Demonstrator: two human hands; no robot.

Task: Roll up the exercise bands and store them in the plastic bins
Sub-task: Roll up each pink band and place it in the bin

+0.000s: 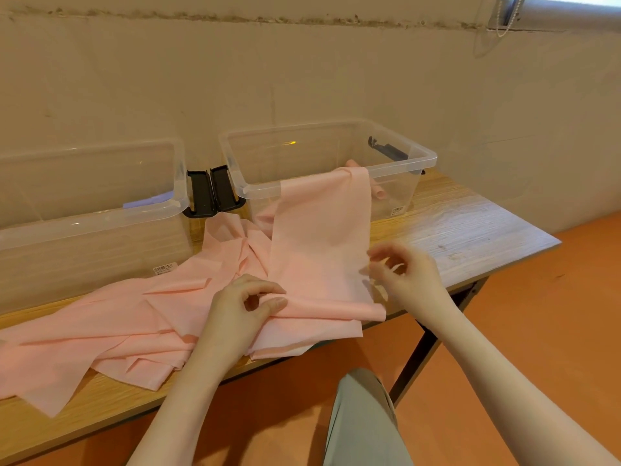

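Head-worn camera looks forward and down, close over the table (470,227).

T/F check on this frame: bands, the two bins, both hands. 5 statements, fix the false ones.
1. A pink band hangs over the front rim of the right bin. True.
2. The left hand is off the table, touching nothing. False: its thumb and fingers pinch the pink band near the table's front edge.
3. Both bins have lids on. False: the right bin and the left bin are open-topped.
4. Loose pink bands lie unrolled on the wooden table. True.
5. The right hand is inside the right bin. False: it is at the band's right edge, above the table.
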